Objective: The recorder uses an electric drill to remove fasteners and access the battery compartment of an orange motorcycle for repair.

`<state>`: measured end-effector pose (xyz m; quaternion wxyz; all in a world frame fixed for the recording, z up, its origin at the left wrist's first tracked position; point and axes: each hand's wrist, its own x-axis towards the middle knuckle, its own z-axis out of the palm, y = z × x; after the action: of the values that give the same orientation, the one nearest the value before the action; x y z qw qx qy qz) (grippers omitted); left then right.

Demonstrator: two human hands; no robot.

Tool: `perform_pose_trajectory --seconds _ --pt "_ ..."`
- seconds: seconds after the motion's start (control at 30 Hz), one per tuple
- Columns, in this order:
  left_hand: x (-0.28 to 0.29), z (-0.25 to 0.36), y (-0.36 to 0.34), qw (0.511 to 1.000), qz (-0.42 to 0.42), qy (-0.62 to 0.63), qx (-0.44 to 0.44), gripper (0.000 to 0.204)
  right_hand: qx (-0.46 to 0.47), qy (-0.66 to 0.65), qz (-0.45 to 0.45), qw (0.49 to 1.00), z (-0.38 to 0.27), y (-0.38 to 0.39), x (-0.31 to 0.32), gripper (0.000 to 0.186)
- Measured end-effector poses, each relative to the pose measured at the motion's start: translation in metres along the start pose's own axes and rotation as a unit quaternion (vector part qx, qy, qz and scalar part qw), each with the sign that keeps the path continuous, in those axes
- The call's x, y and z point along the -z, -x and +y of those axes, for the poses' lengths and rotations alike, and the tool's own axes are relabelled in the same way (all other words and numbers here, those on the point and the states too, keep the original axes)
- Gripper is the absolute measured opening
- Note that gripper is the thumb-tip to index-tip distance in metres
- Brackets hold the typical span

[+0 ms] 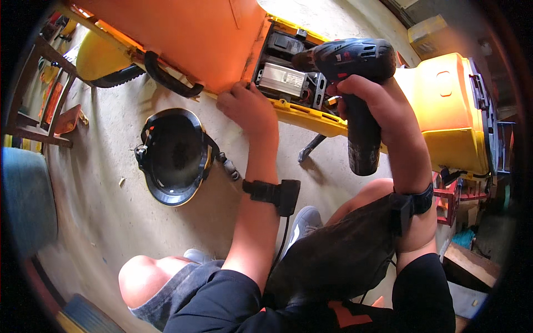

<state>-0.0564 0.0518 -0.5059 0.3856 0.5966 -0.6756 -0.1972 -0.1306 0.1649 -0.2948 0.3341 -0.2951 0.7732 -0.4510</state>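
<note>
My right hand point(380, 105) is wrapped round the grip of a black cordless drill point(362, 56), a finger close to its trigger. The drill's chuck points left, over an open compartment in a yellow-and-orange vehicle body. Inside the compartment are a silver finned metal box point(281, 79) and a black box point(285, 43) beyond it. My left hand point(248, 109) is at the compartment's near left corner, beside the orange panel point(205, 39). Its fingers are curled against the edge; whatever they pinch is hidden.
An upturned black-lined helmet point(173, 155) lies on the concrete floor, its strap trailing right. A black kickstand point(311, 149) juts below the body. A yellow-orange body section point(449, 94) extends right. Blue seat point(28, 200) at the left, wooden rack point(41, 83) behind it.
</note>
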Motion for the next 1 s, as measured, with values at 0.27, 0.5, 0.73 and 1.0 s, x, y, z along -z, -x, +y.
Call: perform_pose_trajectory --seconds 0.27,0.5,0.73,1.0 --pt "0.001 0.008 -0.001 0.996 0.023 -0.082 -0.009 0.025 -0.016 -0.025 0.01 1.0 0.002 0.004 -0.005 0.028" --pt "0.006 0.004 0.001 0.996 0.006 -0.08 -0.025 0.023 -0.039 -0.014 0.028 0.999 0.003 0.013 0.006 0.033" --pt "0.009 0.002 -0.003 0.993 -0.022 -0.115 -0.032 0.021 -0.065 -0.034 0.053 0.996 0.003 0.016 0.016 0.026" --pt "-0.01 -0.001 0.002 0.996 0.044 -0.071 -0.028 0.02 -0.031 -0.028 0.018 0.999 0.005 0.026 0.021 0.034"
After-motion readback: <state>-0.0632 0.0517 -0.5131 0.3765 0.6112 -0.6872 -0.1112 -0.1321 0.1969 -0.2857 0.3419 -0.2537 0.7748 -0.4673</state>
